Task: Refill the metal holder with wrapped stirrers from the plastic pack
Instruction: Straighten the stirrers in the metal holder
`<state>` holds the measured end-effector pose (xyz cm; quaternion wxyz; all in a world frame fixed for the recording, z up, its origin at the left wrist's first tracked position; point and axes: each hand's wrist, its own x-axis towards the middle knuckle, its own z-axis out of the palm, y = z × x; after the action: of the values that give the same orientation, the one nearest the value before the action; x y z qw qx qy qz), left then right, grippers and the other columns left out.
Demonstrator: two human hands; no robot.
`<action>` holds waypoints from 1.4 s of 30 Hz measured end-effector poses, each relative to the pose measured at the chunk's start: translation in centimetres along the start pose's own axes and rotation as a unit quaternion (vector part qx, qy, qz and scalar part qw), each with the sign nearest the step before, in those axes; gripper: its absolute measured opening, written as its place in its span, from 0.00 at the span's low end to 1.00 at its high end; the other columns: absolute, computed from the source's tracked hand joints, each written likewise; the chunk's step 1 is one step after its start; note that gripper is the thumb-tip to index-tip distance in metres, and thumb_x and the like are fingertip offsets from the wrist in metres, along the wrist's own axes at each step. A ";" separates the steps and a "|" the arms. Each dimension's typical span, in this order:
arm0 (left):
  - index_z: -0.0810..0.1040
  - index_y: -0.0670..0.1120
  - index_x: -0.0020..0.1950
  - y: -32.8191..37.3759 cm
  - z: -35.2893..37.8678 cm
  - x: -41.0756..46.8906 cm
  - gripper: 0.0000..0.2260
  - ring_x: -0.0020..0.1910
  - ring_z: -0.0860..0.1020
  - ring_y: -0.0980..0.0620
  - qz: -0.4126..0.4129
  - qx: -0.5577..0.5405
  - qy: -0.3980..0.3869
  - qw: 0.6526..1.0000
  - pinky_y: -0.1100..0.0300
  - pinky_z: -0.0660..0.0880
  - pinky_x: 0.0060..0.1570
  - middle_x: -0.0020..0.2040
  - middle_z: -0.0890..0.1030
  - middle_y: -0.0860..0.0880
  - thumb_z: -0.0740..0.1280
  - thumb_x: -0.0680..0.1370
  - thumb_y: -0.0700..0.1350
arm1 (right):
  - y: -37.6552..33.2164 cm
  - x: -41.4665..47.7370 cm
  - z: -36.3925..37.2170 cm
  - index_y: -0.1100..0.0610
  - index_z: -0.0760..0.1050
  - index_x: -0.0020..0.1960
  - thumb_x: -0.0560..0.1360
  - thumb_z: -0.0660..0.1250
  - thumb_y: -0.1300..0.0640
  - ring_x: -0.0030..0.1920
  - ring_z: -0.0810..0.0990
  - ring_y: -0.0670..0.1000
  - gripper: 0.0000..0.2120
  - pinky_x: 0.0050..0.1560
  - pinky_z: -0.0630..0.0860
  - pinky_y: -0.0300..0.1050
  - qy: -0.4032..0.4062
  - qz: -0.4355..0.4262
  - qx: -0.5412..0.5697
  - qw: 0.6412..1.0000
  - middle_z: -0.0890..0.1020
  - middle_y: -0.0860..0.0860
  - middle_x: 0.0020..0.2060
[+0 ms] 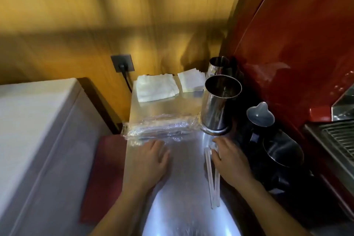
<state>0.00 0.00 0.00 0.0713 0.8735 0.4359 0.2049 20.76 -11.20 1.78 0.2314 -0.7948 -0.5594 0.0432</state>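
A tall metal holder point(218, 105) stands upright on the steel counter point(183, 159), its mouth open and dark inside. The clear plastic pack point(161, 127) of wrapped stirrers lies flat to its left, running across the counter. My left hand point(151, 161) rests palm down just in front of the pack, fingers touching its loose wrap. My right hand point(228, 161) is below the holder, fingers curled on a few wrapped stirrers point(212, 178) that stretch along the counter toward me.
A second metal cup point(218, 64) stands behind the holder. Folded white cloth point(156, 87) and napkins point(191, 81) lie at the back. A dark jug point(281, 149) and funnel point(260, 114) sit right, beside a red machine point(298, 44). A white appliance point(36, 130) stands left.
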 end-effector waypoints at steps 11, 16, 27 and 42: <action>0.75 0.40 0.60 0.4 2.3 -3.0 0.19 0.58 0.76 0.39 -0.041 -0.049 -0.056 0.996 0.46 0.75 0.56 0.60 0.78 0.39 0.63 0.74 0.51 | 0.6 -1.4 1.0 0.58 0.68 0.54 0.78 0.54 0.50 0.50 0.80 0.60 0.12 0.45 0.74 0.49 -0.119 0.144 -0.065 0.980 0.82 0.57 0.50; 0.76 0.40 0.60 0.6 2.2 -3.0 0.19 0.57 0.77 0.39 -0.039 -0.043 -0.048 0.997 0.45 0.75 0.56 0.60 0.78 0.39 0.64 0.74 0.50 | 0.8 -0.6 1.5 0.60 0.70 0.51 0.76 0.56 0.51 0.49 0.79 0.61 0.13 0.41 0.69 0.47 -0.140 0.192 -0.060 0.970 0.81 0.59 0.49; 0.77 0.40 0.59 0.8 1.7 -3.1 0.23 0.57 0.77 0.40 -0.044 -0.052 -0.056 0.996 0.48 0.74 0.56 0.59 0.79 0.40 0.57 0.75 0.54 | 0.2 0.5 0.7 0.59 0.64 0.42 0.74 0.57 0.59 0.43 0.76 0.63 0.04 0.41 0.71 0.49 -0.127 0.167 0.039 0.977 0.78 0.60 0.42; 0.77 0.41 0.60 0.8 1.6 -3.0 0.23 0.59 0.76 0.40 -0.050 -0.063 -0.061 0.995 0.46 0.75 0.57 0.60 0.79 0.40 0.56 0.75 0.55 | 0.5 1.8 4.5 0.57 0.71 0.38 0.67 0.61 0.52 0.41 0.74 0.56 0.09 0.39 0.69 0.44 -0.226 0.191 0.078 0.952 0.76 0.50 0.43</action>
<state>-0.32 -2.78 -2.09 0.1629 0.8551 0.4602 0.1745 20.42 -8.23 -2.12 0.1475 -0.8356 -0.4299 0.3085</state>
